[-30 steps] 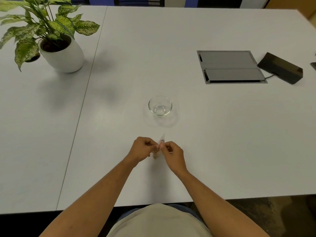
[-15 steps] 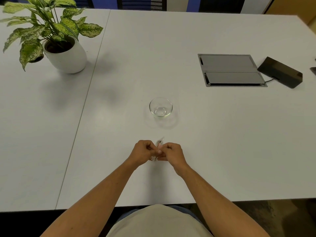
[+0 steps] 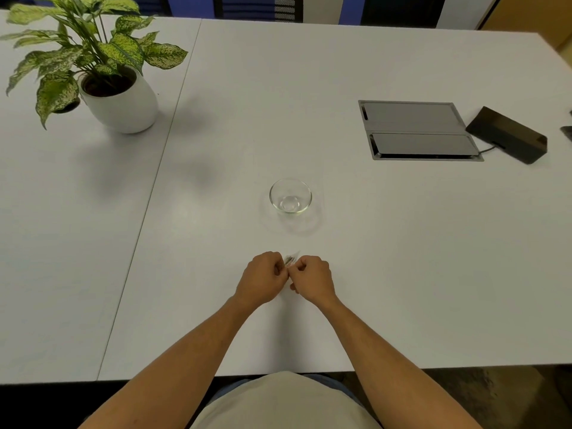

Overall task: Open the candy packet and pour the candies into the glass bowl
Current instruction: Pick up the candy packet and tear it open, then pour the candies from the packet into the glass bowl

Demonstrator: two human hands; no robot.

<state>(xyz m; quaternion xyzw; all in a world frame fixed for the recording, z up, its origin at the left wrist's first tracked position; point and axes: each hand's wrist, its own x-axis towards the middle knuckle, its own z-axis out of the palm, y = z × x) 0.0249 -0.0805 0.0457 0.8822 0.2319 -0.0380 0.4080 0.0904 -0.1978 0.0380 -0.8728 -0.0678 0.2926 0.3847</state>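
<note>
A small clear glass bowl stands empty on the white table, a short way beyond my hands. My left hand and my right hand are pressed together just above the table, both pinching a small candy packet. Only the packet's pale top corner and a dark strip show between my thumbs; the remainder is hidden inside my fingers. I cannot tell whether the packet is torn.
A potted plant in a white pot stands at the far left. A grey cable hatch is set into the table at the right, with a black box and its cable beside it. The table's near edge runs just before my body.
My hands have closed in on each other, so less of the packet shows. The view has shifted slightly; the bowl has not moved.
</note>
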